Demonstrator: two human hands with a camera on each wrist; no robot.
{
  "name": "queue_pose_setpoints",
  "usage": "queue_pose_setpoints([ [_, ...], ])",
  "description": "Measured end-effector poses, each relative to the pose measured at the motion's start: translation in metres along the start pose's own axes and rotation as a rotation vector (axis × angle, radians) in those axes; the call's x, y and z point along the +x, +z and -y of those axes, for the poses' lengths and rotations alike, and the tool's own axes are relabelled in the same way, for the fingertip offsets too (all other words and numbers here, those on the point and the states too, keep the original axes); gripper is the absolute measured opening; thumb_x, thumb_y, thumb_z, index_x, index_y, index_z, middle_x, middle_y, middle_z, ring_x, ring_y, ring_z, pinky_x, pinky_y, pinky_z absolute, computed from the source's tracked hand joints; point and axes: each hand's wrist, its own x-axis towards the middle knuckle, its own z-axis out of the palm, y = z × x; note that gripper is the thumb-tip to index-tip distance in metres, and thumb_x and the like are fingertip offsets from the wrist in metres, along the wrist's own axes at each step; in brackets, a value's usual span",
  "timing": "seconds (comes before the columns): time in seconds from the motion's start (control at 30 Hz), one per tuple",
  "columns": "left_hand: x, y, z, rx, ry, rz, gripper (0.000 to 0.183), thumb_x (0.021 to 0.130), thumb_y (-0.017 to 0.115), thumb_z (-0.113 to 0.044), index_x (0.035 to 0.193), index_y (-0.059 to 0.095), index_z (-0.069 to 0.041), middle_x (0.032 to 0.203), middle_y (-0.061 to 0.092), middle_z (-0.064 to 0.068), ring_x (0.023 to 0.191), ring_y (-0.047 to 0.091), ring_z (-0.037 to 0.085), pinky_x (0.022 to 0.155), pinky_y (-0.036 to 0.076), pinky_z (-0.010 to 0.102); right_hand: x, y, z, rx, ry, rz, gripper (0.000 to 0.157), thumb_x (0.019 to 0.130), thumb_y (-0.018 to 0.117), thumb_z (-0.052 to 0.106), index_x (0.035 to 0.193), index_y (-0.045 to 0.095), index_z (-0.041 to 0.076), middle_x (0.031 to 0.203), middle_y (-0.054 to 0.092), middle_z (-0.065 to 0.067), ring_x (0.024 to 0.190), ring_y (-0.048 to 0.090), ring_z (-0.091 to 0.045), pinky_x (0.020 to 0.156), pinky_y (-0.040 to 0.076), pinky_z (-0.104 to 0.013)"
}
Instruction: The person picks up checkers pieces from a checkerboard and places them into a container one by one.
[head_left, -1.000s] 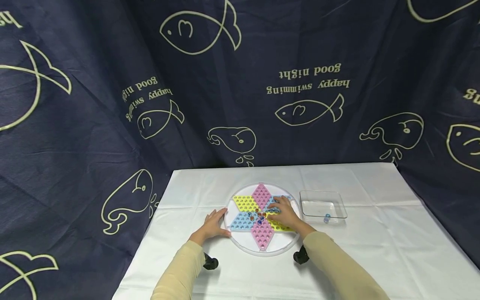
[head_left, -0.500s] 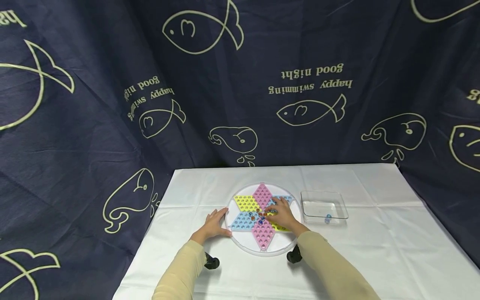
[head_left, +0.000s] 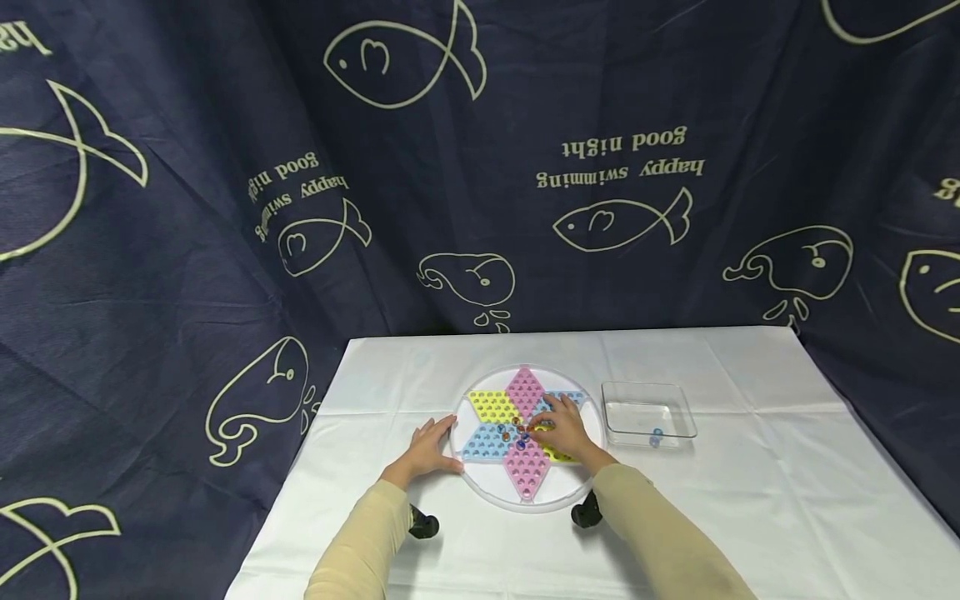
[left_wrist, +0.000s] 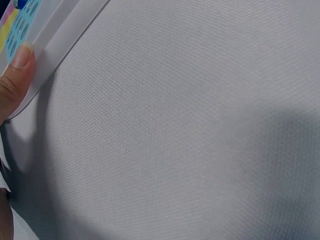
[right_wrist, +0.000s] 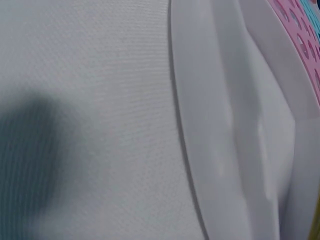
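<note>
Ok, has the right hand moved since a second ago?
Yes, slightly to the left: in the head view, the right hand lies a little farther from the clear box than before.

On the navy fabric backdrop (head_left: 450,183) you get pale printed txt, all upside down from your POV. R of ctr, above a fish outline (head_left: 621,225), you can read "happy swimming" (head_left: 621,175) w/ "good night" (head_left: 625,142) on the line over it. Same wording repeats to the L, tilted, above a smaller fish outline (head_left: 324,237). At the img edges you only catch cut-off bits: "ha" (head_left: 25,38) far L, "ng" (head_left: 947,190) far R.
</note>
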Motion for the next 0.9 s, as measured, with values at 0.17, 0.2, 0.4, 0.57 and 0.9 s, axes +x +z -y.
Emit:
queue_pose_setpoints([
  [0.17, -0.001, 0.000, -0.001, -0.002, 0.010, -0.004, 0.096, 0.061, 0.083, -0.031, 0.138, 0.036, -0.001, 0.142, 0.038, 0.018, 0.133, 0.020, 0.046, 0.108, 0.009, 0.061, 0.000, 0.001, -0.001, 0.015, -0.012, -0.016, 0.008, 0.078, 0.071, 0.022, 0.078, 0.068, 0.014, 0.138, 0.038, -0.025, 0.130, 0.017, -0.053, 0.104, 0.010, -0.068],
  [0.2, -0.001, 0.000, -0.001, -0.008, 0.009, -0.003, 0.096, 0.061, 0.083, -0.031, 0.138, 0.035, -0.001, 0.141, 0.038, 0.019, 0.133, 0.020, 0.046, 0.108, 0.009, 0.061, 0.000, 0.001, -0.001, 0.012, -0.013, -0.018, 0.009, 0.078, 0.071, 0.022, 0.079, 0.068, 0.014, 0.138, 0.038, -0.025, 0.130, 0.017, -0.053, 0.104, 0.010, -0.067],
  [0.4, 0.000, 0.000, 0.000, -0.001, 0.003, 0.003, 0.097, 0.061, 0.083, -0.033, 0.139, 0.035, -0.003, 0.142, 0.038, 0.018, 0.134, 0.019, 0.045, 0.109, 0.008, 0.061, 0.000, 0.002, 0.001, -0.017, -0.005, -0.014, 0.017, 0.078, 0.072, 0.023, 0.090, 0.071, 0.012, 0.138, 0.038, -0.023, 0.130, 0.018, -0.051, 0.103, 0.011, -0.068],
  [0.57, 0.001, 0.001, 0.002, -0.007, -0.005, 0.000, 0.098, 0.060, 0.083, -0.033, 0.140, 0.035, -0.004, 0.143, 0.037, 0.016, 0.134, 0.019, 0.043, 0.109, 0.007, 0.060, 0.000, 0.002, 0.003, -0.034, 0.001, -0.008, 0.015, 0.077, 0.072, 0.023, 0.088, 0.071, 0.012, 0.139, 0.039, -0.022, 0.131, 0.018, -0.051, 0.104, 0.010, -0.068],
  [0.9, 0.000, 0.001, 0.001, -0.015, 0.003, -0.004, 0.096, 0.061, 0.083, -0.031, 0.139, 0.035, -0.002, 0.142, 0.037, 0.018, 0.134, 0.019, 0.044, 0.109, 0.008, 0.060, -0.001, -0.008, 0.009, 0.100, 0.042, -0.005, 0.010, 0.078, 0.071, 0.020, 0.082, 0.068, 0.011, 0.138, 0.037, -0.026, 0.131, 0.017, -0.051, 0.104, 0.010, -0.068],
])
